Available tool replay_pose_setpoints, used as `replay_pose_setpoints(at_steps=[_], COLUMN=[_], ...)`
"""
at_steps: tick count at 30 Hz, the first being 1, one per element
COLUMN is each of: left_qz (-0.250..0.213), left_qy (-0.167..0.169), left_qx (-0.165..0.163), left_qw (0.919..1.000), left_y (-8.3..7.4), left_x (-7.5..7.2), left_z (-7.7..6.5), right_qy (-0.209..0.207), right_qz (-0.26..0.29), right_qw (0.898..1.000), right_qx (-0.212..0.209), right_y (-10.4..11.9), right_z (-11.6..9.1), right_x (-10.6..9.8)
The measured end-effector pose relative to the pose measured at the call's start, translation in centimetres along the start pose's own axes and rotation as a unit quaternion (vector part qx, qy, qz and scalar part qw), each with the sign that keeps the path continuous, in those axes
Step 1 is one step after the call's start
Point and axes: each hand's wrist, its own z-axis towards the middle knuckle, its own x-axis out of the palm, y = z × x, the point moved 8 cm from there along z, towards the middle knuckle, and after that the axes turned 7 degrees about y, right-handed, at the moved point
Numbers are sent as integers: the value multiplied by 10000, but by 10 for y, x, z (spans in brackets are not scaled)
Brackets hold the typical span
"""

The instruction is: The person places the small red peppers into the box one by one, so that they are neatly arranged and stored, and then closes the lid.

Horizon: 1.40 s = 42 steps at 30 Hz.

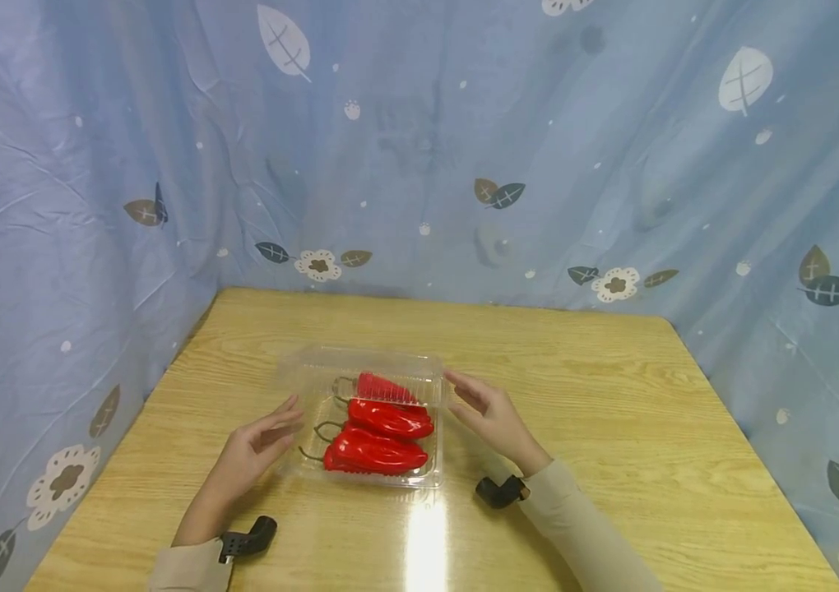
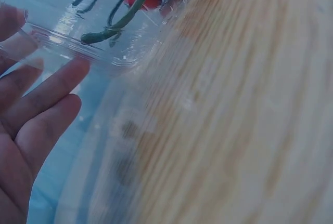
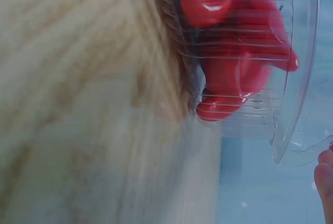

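A clear plastic clamshell box (image 1: 440, 464) lies on the table in the head view, with its transparent lid (image 1: 316, 355) raised at the back. Several glossy red peppers (image 1: 375, 452) with green stems (image 2: 130, 16) fill it, stems toward the left. My left hand (image 1: 252, 452) is at the box's left side, fingers extended; some fingertips appear behind the clear plastic rim (image 2: 67, 44) in the left wrist view. At the right side, my right hand (image 1: 495, 421) has its fingertips by the lid's edge. Whether they touch it I cannot tell. Only fingertips (image 3: 325, 169) show in the right wrist view.
The box stands on a light wood-grain table (image 1: 575, 386). A blue curtain (image 1: 419, 164) with leaf and flower prints hangs behind the table and along both sides. A bright light reflection (image 1: 425, 543) lies on the tabletop in front of the box.
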Motion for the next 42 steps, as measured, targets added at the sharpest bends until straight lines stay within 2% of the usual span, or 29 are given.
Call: replay_pose_setpoints(at_steps=[9, 14, 18, 21, 26, 31, 33, 36, 40, 42], left_qz=[309, 165, 172, -162, -525, -408, -211, 432, 1437, 1689], left_qy=[-114, -98, -68, -15, -49, -4, 121, 326, 552, 642], left_qx=[-208, -228, -514, -685, -512, -360, -116, 141, 61, -41], left_qw=[9992, 9996, 9985, 9975, 9973, 9985, 9996, 9984, 9881, 9835], left_y=[0, 2, 5, 6, -1, -7, -13, -21, -24, -24], left_x=[-2, -1, -2, -1, -2, 0, 3, 8, 13, 15], left_z=[0, 0, -2, -3, -3, -4, -4, -2, 0, 1], right_qy=[245, 508, 828, 1042, 1224, 1281, 1291, 1342, 1454, 1522], right_qz=[87, -326, -631, -872, -1364, -1592, -1660, -1804, -2001, -2099], right_qw=[9996, 9982, 9946, 9907, 9830, 9779, 9766, 9740, 9689, 9658], right_qx=[70, -10, -35, -63, 124, 445, 445, 289, 41, -49], right_y=[0, 0, 0, 2, 3, 2, 4, 7, 11, 12], right_z=[-8, -12, -16, -18, -20, -23, -24, -23, -22, -21], right_x=[11, 17, 20, 23, 26, 30, 31, 32, 34, 34])
